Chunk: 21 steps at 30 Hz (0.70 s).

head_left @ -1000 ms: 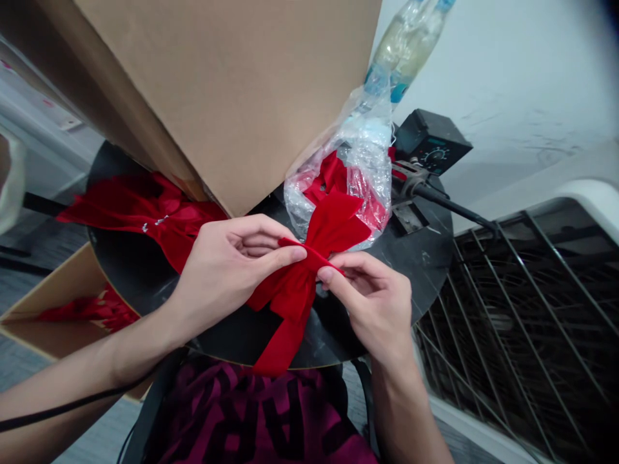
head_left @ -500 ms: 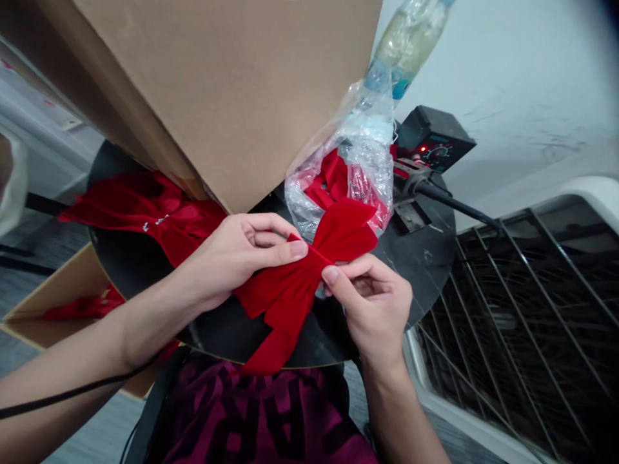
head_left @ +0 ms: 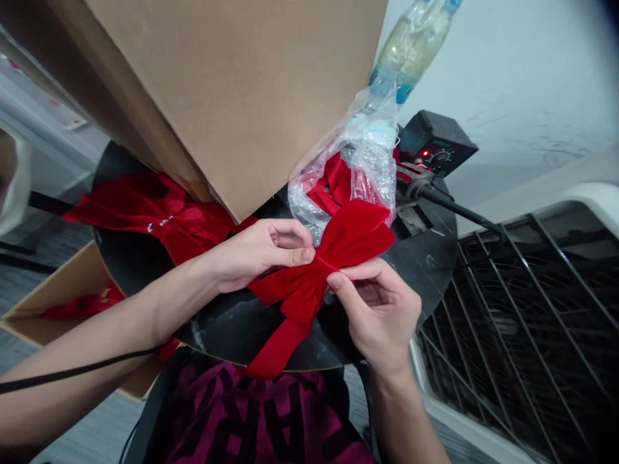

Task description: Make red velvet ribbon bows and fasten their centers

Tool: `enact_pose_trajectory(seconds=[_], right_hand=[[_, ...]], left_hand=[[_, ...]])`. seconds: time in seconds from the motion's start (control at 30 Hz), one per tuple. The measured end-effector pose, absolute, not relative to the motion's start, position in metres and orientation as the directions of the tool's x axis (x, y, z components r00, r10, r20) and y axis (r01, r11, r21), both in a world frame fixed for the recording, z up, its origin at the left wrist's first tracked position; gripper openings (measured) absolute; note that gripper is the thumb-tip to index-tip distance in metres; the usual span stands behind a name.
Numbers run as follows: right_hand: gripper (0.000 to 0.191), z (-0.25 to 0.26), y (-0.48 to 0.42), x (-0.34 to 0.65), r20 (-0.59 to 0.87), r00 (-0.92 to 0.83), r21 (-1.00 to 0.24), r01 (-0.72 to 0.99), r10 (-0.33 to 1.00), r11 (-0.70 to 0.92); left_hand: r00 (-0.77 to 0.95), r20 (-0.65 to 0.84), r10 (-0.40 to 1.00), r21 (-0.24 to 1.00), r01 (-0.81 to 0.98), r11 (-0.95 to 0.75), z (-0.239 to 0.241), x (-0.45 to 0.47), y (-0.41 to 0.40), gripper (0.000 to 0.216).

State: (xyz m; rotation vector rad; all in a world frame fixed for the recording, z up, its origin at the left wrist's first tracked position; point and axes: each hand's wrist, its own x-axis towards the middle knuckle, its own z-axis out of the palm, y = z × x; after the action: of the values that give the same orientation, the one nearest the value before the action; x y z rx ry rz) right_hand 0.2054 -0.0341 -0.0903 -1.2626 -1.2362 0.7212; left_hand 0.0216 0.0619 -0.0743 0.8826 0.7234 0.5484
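Observation:
A red velvet bow (head_left: 300, 296) is stretched between my two hands over the round black table (head_left: 213, 335). My left hand (head_left: 271, 251) pinches the bow at its gathered middle, thumb on top. My right hand (head_left: 382, 303) pinches the other side of that middle, where a narrow red band crosses the folds. One long tail hangs over the table's front edge. Beyond the bow, a clear plastic bag (head_left: 372, 148) holds red fabric pieces. More red fabric (head_left: 193, 222) with small silvery bits lies to the left of my hands.
A large cardboard box (head_left: 251, 90) stands at the back. To its right are bottles (head_left: 416, 45) and a black control box (head_left: 438, 142) with a red light and a cabled tool. A wire-grilled heater or fan (head_left: 527, 303) stands right. An open carton (head_left: 53, 296) sits lower left.
Both hands have shifted slightly right with the bow. The middle band now looks narrower and drawn in, and the upper loops show more separately.

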Motion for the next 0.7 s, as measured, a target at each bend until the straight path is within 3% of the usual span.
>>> enact_pose_trajectory(seconds=[0.2, 0.33, 0.6, 0.7], right_hand=[[0.007, -0.095, -0.031, 0.211, 0.301, 0.208, -0.931, 0.277, 0.931, 0.239], [0.006, -0.091, -0.030, 0.213, 0.303, 0.141, -0.909, 0.339, 0.942, 0.242], [0.005, -0.079, -0.037, 0.207, 0.323, 0.142, -0.867, 0.440, 0.936, 0.233], [0.004, -0.080, -0.040, 0.203, 0.358, 0.182, -0.848, 0.473, 0.916, 0.238]], left_hand=[[0.600, -0.266, 0.755, 0.946, 0.010, 0.325, -0.070, 0.014, 0.059, 0.011], [0.560, -0.259, 0.787, 0.959, 0.050, 0.280, -0.066, 0.011, 0.053, 0.024], [0.549, -0.232, 0.803, 0.940, -0.086, 0.331, -0.061, 0.014, 0.049, 0.052], [0.563, -0.221, 0.796, 0.953, -0.048, 0.298, -0.063, 0.016, 0.050, 0.047]])
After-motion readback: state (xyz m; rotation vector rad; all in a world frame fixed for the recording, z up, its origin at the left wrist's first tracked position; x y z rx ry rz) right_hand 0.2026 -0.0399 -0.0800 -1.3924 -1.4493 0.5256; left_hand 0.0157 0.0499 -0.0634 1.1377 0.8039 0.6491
